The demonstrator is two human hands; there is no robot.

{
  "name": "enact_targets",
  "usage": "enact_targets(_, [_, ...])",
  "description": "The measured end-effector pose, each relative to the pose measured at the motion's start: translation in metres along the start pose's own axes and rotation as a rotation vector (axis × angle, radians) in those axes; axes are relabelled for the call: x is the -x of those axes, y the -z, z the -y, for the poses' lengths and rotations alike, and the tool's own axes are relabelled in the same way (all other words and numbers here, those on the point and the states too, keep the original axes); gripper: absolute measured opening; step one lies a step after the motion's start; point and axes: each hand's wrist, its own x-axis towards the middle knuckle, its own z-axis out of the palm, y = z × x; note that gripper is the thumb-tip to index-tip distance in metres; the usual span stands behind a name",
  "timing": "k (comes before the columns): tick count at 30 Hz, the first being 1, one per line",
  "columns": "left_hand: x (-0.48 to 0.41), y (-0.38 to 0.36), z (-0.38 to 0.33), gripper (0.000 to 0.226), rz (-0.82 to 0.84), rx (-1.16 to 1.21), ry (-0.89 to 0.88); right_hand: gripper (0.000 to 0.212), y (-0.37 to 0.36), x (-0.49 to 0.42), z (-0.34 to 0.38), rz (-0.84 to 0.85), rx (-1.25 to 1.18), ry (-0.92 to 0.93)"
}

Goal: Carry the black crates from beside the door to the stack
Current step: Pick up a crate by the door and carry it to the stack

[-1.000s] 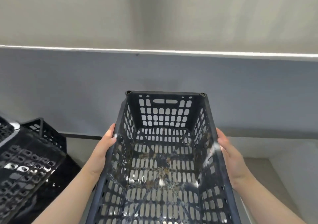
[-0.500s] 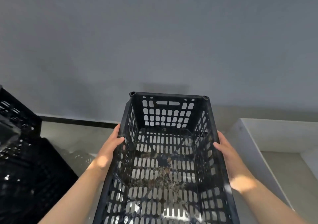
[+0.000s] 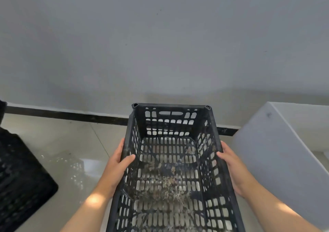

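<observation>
I hold a black slotted plastic crate point(image 3: 171, 123) in front of me, its open top facing up and its far end toward the wall. Dried dirt covers its floor. My left hand point(image 3: 118, 167) grips the left long rim, thumb hooked inside. My right hand point(image 3: 233, 165) grips the right long rim, fingers down the outside. At the left edge of the view sits a stack of black crates point(image 3: 19, 174) on the floor; only part of it shows.
A grey wall point(image 3: 160, 44) with a black skirting strip point(image 3: 71, 115) stands straight ahead. A white box-like block point(image 3: 277, 153) rises close on the right. Pale glossy floor tiles point(image 3: 58, 142) lie between the stack and the held crate.
The view has tilted down: the ceiling line has gone and more floor shows. The held crate sits lower toward the floor, and the stack has slid further out to the left.
</observation>
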Motion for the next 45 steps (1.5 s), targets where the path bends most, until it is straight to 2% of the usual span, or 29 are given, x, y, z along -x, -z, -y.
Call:
enact_targets(4, [-0.016, -0.002, 0.014, 0.065, -0.021, -0.113, -0.017, 0.044, 0.0, -0.013, -0.019, -0.041, 0.055, -0.01])
enact_targets(12, [-0.038, -0.008, 0.023, 0.057, -0.037, -0.219, -0.056, 0.063, 0.003, -0.036, -0.033, -0.112, 0.15, -0.044])
enact_targets(24, [-0.075, -0.005, 0.017, 0.059, -0.057, -0.406, -0.109, 0.055, -0.01, -0.066, -0.025, -0.249, 0.219, 0.025])
enact_targets(32, [-0.083, -0.002, 0.012, 0.062, -0.089, -0.519, -0.099, 0.05, -0.017, -0.064, -0.027, -0.258, 0.221, 0.021])
enact_targets(36, [-0.082, -0.004, 0.009, 0.062, -0.096, -0.65, -0.105, 0.053, -0.015, -0.065, -0.027, -0.253, 0.296, -0.01])
enact_targets(39, [-0.075, -0.009, 0.004, 0.053, -0.191, -0.744, -0.191, 0.055, -0.014, -0.068, -0.021, -0.231, 0.32, -0.047])
enact_targets(42, [-0.067, -0.015, -0.005, 0.043, -0.308, -0.671, -0.209, 0.058, -0.016, -0.064, -0.011, -0.229, 0.303, -0.074])
enact_targets(45, [-0.05, -0.023, -0.02, 0.043, -0.265, -0.554, -0.173, 0.063, -0.026, -0.046, 0.004, -0.248, 0.316, -0.023])
